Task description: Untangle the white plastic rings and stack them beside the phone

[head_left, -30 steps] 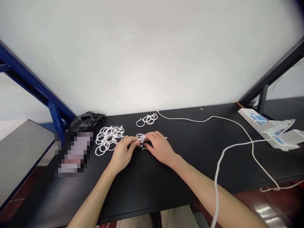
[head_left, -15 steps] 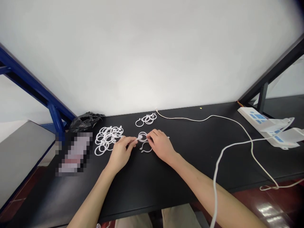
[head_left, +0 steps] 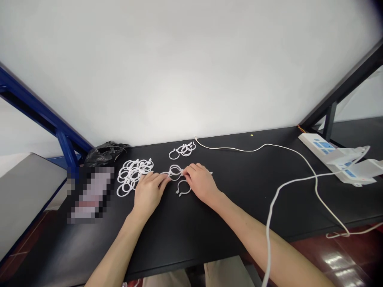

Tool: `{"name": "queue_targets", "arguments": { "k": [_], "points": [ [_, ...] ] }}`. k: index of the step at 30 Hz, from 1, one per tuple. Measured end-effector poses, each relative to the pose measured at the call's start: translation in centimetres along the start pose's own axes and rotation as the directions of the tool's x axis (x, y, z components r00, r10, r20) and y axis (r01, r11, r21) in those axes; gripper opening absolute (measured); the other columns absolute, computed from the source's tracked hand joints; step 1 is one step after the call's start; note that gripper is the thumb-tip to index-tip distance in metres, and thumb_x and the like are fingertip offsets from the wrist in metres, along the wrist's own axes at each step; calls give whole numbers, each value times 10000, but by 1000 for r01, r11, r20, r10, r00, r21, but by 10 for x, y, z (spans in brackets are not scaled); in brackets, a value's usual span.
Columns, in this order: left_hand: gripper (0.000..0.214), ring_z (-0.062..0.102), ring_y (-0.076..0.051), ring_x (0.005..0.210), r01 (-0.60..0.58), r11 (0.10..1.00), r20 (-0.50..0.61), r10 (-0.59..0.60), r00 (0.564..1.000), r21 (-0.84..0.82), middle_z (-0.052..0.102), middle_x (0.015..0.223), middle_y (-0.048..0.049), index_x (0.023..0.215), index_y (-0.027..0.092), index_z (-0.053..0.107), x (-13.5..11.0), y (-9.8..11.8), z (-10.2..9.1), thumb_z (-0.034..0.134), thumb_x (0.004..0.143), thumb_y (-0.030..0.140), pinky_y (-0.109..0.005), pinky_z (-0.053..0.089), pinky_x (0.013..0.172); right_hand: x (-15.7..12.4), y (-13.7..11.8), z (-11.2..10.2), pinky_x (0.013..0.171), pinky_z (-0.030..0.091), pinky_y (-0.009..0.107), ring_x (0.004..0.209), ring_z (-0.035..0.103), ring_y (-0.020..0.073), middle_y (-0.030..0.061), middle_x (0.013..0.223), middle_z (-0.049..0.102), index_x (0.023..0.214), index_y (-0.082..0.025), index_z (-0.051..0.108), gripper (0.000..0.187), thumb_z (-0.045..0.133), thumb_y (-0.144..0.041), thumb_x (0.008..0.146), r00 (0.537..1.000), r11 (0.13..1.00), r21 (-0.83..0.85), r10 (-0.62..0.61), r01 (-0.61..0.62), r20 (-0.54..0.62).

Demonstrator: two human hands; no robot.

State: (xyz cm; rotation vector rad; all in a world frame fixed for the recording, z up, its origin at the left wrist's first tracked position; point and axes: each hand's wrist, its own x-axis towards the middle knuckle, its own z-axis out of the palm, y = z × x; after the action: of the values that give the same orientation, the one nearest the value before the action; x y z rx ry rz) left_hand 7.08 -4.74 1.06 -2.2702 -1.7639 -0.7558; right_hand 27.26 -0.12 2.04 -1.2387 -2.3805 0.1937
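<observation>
My left hand [head_left: 149, 194] pinches a white plastic ring between thumb and fingertips, partly hidden by the hand. Closed on the right edge of the linked white rings [head_left: 175, 166] is my right hand [head_left: 201, 182]; the rings span the gap between both hands. They look like shower curtain rings with small knobbed ends. Just below them lies a single ring [head_left: 180, 182], its gap facing down-left. A small white tip shows behind my right hand. Left of my left hand is a heap of similar rings [head_left: 129, 174]. Several more rings [head_left: 186, 150] lie farther back.
On the black table [head_left: 239, 171], a crumpled black plastic bag [head_left: 104, 152] and a pixelated item [head_left: 92, 193] lie left. A white cable [head_left: 277, 191] arcs over my right forearm. To the right is a white power strip [head_left: 317, 145] with plugs. Frame posts [head_left: 64, 145] flank the table.
My left hand has shifted slightly left with its ring, away from my right hand. More of the rings between the hands now shows, and the lower ring is more visible.
</observation>
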Motion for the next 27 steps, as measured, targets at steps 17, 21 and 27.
{"name": "queue_targets", "arguments": {
  "k": [17, 21, 27],
  "points": [
    [244, 575, -227, 795, -6, 995, 128, 18, 992, -95, 710, 862, -50, 1052, 208, 707, 1, 4, 2, 497, 984, 312, -376, 412, 742, 2, 0, -1, 940, 513, 441, 1070, 606, 245, 101, 1286, 593, 1312, -235, 583, 368, 555, -199, 947, 999, 997, 63, -51, 51, 3],
    [221, 582, -228, 768, 4, 994, 123, 8, 992, -105, 713, 818, -43, 1047, 218, 708, 1, 5, 2, 526, 967, 314, -375, 405, 735, 4, 3, 2, 893, 512, 402, 972, 594, 230, 83, 1084, 661, 1103, -198, 702, 211, 542, -229, 969, 999, 999, 31, -42, 42, 2],
    [247, 589, -229, 690, 60, 997, 95, -54, 994, -53, 658, 676, -35, 981, 193, 718, 2, 4, 0, 522, 961, 343, -375, 402, 721, 4, 4, 4, 859, 512, 399, 931, 590, 235, 89, 990, 642, 1002, -184, 717, 191, 533, -223, 967, 999, 999, -18, 31, -32, -25]
  ]
}}
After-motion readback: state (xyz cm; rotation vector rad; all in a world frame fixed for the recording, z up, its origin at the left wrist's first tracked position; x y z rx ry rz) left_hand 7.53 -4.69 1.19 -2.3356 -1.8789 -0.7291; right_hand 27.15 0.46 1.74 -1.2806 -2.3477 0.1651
